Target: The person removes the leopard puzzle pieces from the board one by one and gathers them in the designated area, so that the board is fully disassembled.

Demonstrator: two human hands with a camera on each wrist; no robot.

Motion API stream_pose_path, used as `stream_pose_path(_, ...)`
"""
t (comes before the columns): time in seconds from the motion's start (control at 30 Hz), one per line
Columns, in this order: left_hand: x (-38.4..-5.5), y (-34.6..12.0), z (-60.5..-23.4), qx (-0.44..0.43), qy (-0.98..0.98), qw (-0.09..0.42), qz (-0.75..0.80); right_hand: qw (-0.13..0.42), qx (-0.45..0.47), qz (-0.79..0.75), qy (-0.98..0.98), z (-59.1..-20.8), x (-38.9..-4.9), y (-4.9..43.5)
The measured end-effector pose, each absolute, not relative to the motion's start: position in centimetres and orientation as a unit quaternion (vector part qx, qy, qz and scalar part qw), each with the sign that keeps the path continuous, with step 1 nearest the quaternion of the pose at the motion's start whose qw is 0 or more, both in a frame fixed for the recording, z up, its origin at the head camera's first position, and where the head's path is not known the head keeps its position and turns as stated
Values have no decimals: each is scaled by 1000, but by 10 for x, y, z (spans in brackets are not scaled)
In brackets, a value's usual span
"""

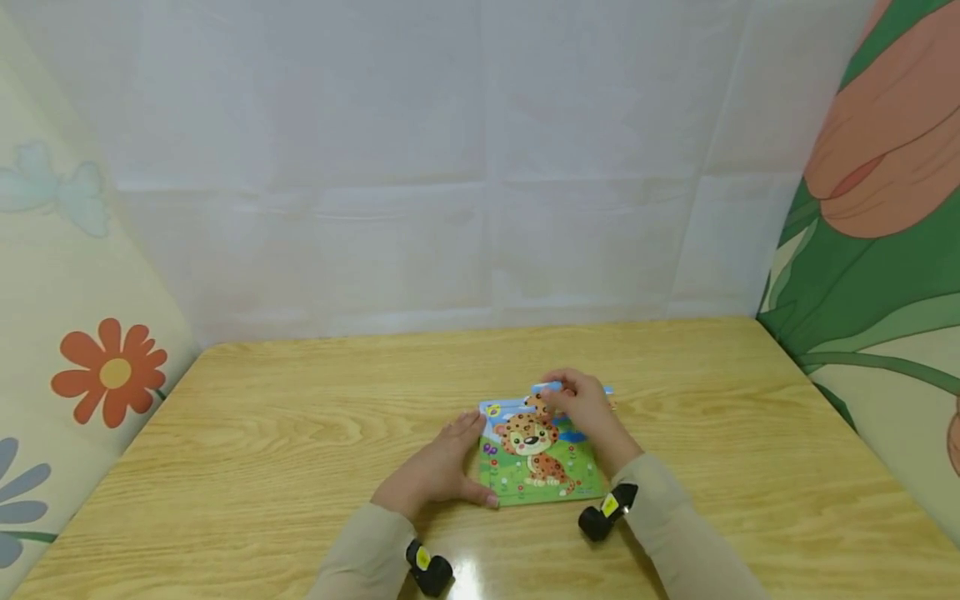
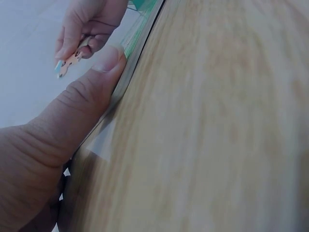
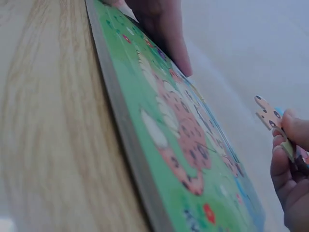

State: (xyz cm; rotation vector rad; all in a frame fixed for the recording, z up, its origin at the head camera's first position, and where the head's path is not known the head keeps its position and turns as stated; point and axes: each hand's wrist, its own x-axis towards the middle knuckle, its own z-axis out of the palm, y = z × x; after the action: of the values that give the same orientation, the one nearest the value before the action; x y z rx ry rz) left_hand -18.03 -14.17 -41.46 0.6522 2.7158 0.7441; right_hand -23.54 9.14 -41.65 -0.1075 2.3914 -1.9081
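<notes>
A jigsaw puzzle board point(image 1: 546, 475) with a cartoon leopard on green grass lies flat on the table. My left hand point(image 1: 442, 467) rests against its left side, fingers extended along that edge and thumb touching the front edge. In the left wrist view the thumb point(image 2: 72, 108) lies nearly straight against the board's rim. Above the far right part of the board, my right hand point(image 1: 588, 408) pinches a spotted orange puzzle piece point(image 3: 269, 116) between thumb and fingers. More coloured bits show by its fingers; whether they are separate pieces I cannot tell.
The wooden table point(image 1: 300, 433) extends around the board on all sides. A white cloth backdrop point(image 1: 412, 208) hangs behind it. Flower-patterned panels point(image 1: 112, 375) stand at the left and right.
</notes>
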Motion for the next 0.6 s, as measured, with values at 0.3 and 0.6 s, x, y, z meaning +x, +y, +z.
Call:
stream_pose_path(0.3, -180, -142, -415, 229, 932, 120, 254, 54, 19, -668, 742, -418, -233, 108)
stream_pose_path(0.6, -180, -142, -414, 229, 932, 118, 255, 28, 9, -656, 755, -417, -233, 127)
